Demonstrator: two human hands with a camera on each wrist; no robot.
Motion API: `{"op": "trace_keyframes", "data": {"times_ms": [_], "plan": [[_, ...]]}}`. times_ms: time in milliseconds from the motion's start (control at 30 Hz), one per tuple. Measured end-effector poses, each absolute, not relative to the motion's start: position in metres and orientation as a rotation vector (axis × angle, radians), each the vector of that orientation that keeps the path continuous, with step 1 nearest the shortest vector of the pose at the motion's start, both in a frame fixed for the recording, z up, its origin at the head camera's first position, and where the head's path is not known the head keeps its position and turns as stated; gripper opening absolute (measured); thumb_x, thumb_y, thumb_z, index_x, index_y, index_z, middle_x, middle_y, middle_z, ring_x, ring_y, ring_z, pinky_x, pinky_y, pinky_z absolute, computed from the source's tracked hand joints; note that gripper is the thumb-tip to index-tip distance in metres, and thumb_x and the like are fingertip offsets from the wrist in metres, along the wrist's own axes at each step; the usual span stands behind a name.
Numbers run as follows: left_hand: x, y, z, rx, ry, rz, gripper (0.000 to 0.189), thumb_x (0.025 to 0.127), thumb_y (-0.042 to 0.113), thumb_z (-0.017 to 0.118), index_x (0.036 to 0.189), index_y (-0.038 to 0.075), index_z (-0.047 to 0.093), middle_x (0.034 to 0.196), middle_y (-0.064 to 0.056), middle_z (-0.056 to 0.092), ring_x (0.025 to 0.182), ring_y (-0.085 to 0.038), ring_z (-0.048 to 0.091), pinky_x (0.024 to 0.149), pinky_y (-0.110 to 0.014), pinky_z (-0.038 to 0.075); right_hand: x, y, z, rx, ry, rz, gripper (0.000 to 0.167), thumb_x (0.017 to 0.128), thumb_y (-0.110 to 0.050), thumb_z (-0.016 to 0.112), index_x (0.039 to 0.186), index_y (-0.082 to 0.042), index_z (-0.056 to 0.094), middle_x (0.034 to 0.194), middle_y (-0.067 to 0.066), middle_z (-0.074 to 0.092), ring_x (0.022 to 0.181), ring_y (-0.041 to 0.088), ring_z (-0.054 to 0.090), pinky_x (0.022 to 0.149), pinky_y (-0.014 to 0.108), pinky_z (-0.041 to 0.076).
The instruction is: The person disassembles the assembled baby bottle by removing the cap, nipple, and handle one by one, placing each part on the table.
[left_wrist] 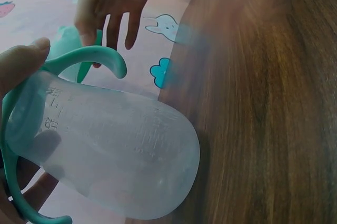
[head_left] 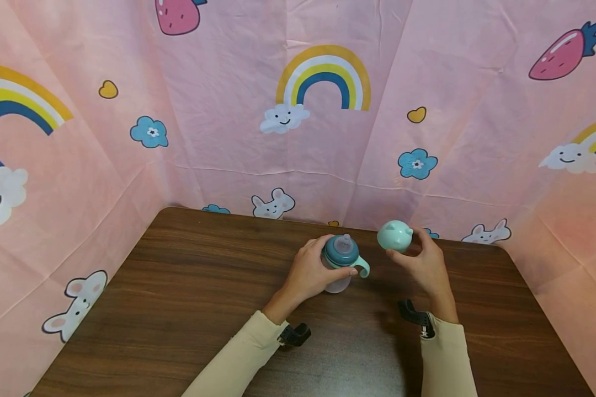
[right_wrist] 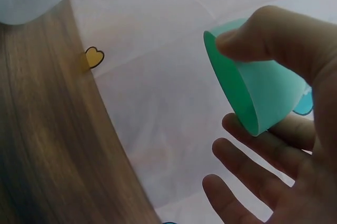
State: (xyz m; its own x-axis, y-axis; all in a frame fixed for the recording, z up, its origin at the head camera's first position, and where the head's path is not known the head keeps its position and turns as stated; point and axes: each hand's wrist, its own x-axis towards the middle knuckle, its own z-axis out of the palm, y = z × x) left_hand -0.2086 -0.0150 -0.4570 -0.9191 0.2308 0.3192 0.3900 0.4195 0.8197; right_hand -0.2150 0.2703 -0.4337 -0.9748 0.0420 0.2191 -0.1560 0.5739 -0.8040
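Observation:
A baby bottle (head_left: 339, 284) with a blue-teal collar, a clear nipple and mint side handles stands upright near the table's back. My left hand (head_left: 312, 268) grips it around the collar and handles, thumb across the front. In the left wrist view the translucent body of the bottle (left_wrist: 121, 139) shows raised markings. To the right, my right hand (head_left: 424, 264) holds a mint domed cap (head_left: 395, 236) with small ear-like bumps, raised above the table. The right wrist view shows the cap (right_wrist: 274, 92) pinched between thumb and fingers, its hollow side facing the bottle.
The brown wooden table (head_left: 189, 309) has its back edge against a pink printed cloth (head_left: 218, 110), which also hangs along both sides. A black wrist mount (head_left: 295, 334) sits on the left sleeve, and another black mount (head_left: 416, 317) on the right.

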Motion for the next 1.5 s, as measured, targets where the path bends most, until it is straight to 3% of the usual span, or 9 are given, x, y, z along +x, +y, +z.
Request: {"op": "trace_keyframes", "data": {"times_ms": [300,500,700,900,1500], "plan": [[-0.209,-0.015,-0.459,-0.545,-2.518,-1.505,0.084,0.082,0.044,0.099,0.149,0.006,0.063,0.136,-0.013,0.07,0.127,-0.036,0.065,0.104,-0.062,0.053,-0.219,0.274,-0.445,0.024,-2.65,1.358,0.078,0.096,-0.023,0.087,0.16,-0.001,0.047,0.155,0.027,0.055,0.129,0.049,0.066,0.095,0.053,0.06],[-0.209,-0.016,-0.459,-0.551,-2.513,-1.501,0.085,0.082,0.044,0.099,0.149,0.005,0.063,0.136,-0.014,0.07,0.127,-0.036,0.065,0.104,-0.062,0.053,-0.223,0.277,-0.453,-0.003,-2.694,1.317,0.081,0.095,-0.024,0.087,0.16,0.002,0.047,0.153,0.03,0.057,0.126,0.05,0.068,0.099,0.062,0.058],[-0.208,-0.016,-0.459,-0.55,-2.514,-1.503,0.085,0.082,0.044,0.099,0.149,0.006,0.063,0.137,-0.014,0.07,0.128,-0.037,0.065,0.105,-0.062,0.053,-0.225,0.278,-0.46,-0.036,-2.735,1.292,0.082,0.093,-0.026,0.089,0.16,0.002,0.049,0.151,0.031,0.058,0.119,0.047,0.07,0.098,0.06,0.056],[-0.208,-0.016,-0.458,-0.541,-2.53,-1.503,0.086,0.083,0.044,0.099,0.15,0.006,0.062,0.138,-0.014,0.069,0.129,-0.036,0.064,0.106,-0.063,0.052,-0.228,0.28,-0.466,-0.034,-2.772,1.232,0.08,0.092,-0.027,0.089,0.157,0.001,0.052,0.151,0.032,0.058,0.12,0.046,0.063,0.097,0.061,0.051],[-0.208,-0.016,-0.456,-0.542,-2.536,-1.511,0.087,0.083,0.044,0.098,0.152,0.005,0.061,0.14,-0.014,0.068,0.13,-0.037,0.063,0.106,-0.063,0.052,-0.231,0.279,-0.472,-0.006,-2.879,1.173,0.08,0.091,-0.025,0.089,0.154,0.008,0.052,0.147,0.037,0.059,0.128,0.054,0.061,0.105,0.071,0.048]]}}
